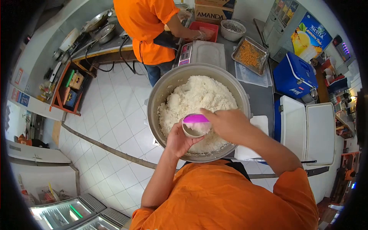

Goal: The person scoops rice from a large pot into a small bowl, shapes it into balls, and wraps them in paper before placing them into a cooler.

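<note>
White-tiled floor (115, 92) — left hand (178, 142) is clasping a bowl (188, 132), right hand (230, 124) is gripping a purple paddle (195, 119) — fingers curled, above rice (207, 92).

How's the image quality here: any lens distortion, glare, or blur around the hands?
Head view: strong wide-angle distortion, with a dark rounded border and walls bending at the left edge; head view: bright glare on the glass-topped case at lower left; head view: the right hand looks slightly soft, possibly motion blur, yet the purple scoop is easy to make out.
</note>
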